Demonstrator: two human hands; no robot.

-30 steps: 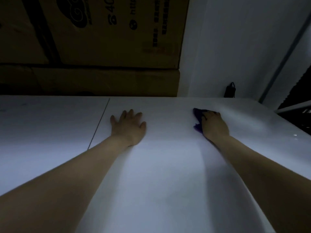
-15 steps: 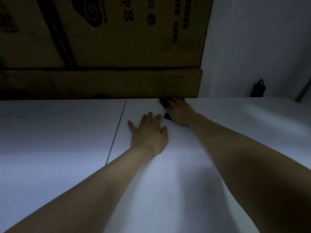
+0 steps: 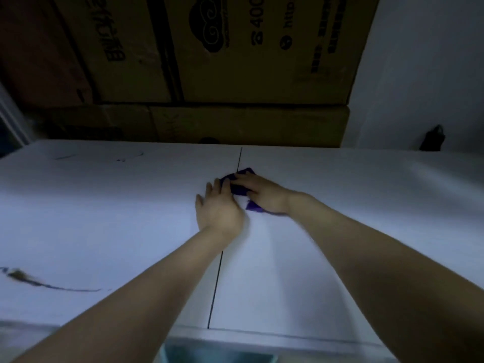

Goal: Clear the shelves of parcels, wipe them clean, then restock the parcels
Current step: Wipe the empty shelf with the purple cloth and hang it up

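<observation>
A purple cloth (image 3: 239, 188) lies on the white shelf top (image 3: 340, 218), right beside the dark seam (image 3: 217, 279) between its two panels. My right hand (image 3: 262, 192) presses flat on the cloth, fingers stretched leftward over it, covering its middle. My left hand (image 3: 218, 208) rests flat on the shelf just left of the cloth, its fingertips touching the cloth's edge. No parcels stand on this surface.
Large printed cardboard boxes (image 3: 235, 48) are stacked against the wall behind the shelf. A small black object (image 3: 433, 141) sits at the back right. Dark smudges (image 3: 39, 281) mark the left panel near the front edge; fainter ones (image 3: 117, 157) lie further back.
My right hand has slid the cloth leftward from the right panel to the seam. The left hand stays flat on the shelf, and the cloth now meets it.
</observation>
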